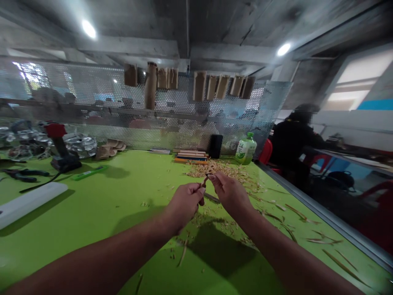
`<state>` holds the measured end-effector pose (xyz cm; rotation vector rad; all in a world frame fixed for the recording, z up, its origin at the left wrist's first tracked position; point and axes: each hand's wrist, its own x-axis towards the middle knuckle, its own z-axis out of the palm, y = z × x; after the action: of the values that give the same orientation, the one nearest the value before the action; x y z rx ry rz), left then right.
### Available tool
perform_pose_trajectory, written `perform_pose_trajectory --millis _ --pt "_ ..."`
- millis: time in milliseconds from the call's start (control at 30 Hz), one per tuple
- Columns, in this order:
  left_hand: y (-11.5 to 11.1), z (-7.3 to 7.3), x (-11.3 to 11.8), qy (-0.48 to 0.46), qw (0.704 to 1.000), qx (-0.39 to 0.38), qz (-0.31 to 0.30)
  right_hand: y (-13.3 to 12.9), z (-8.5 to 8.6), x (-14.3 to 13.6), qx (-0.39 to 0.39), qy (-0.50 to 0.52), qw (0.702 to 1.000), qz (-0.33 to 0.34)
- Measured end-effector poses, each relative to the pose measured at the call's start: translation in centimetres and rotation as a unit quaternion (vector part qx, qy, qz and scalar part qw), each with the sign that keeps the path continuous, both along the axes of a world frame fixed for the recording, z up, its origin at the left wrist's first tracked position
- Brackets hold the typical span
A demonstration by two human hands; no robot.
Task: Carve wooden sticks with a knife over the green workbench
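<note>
My left hand point(186, 204) is closed around a small brown piece point(204, 182) that looks like wood, its tip pointing up between the two hands. The thumb and fingers of my right hand point(229, 190) pinch at the top of that same piece. Both hands are raised over the green table point(101, 213), near its middle. Pale shavings point(217, 167) lie heaped just beyond them, with crumbs scattered below. A thin grey-brown strip point(212, 198) shows between the hands; whether it is held is unclear.
At the left are a red and black power drill point(61, 149), pliers point(26, 175), a green cutter point(90, 172) and a white bar point(30, 203). A phone point(216, 146), stacked sticks point(190, 156) and a bottle point(246, 150) stand behind. A person point(296, 141) sits at the right.
</note>
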<state>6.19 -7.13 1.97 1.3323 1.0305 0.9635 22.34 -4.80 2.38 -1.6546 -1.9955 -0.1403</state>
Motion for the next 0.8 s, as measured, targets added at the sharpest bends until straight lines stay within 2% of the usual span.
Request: perform_pose_trajectory --millis 133,300,533,633,733,800 --pt "-0.6 0.7 0.1 -0.055 0.997 -0.047 -0.029 0.1 -0.1 0.2 -0.006 0.018 1.0 0.015" --pt "-0.8 0.8 0.1 -0.061 0.994 -0.083 -0.038 0.2 -0.3 0.3 -0.027 0.06 0.997 0.044" --pt "-0.6 0.6 0.1 -0.045 0.997 -0.054 -0.03 1.1 -0.9 0.6 -0.037 0.133 0.987 0.085" --pt "-0.6 0.6 0.0 -0.046 0.996 -0.067 -0.033 0.8 -0.8 0.4 -0.102 0.212 0.967 0.1" --pt "-0.3 0.5 -0.2 -0.071 0.994 -0.07 -0.048 0.5 -0.5 0.2 -0.183 0.303 0.927 0.126" --pt "0.0 0.5 -0.4 -0.101 0.991 -0.065 -0.051 0.4 -0.4 0.3 -0.175 0.344 0.912 0.138"
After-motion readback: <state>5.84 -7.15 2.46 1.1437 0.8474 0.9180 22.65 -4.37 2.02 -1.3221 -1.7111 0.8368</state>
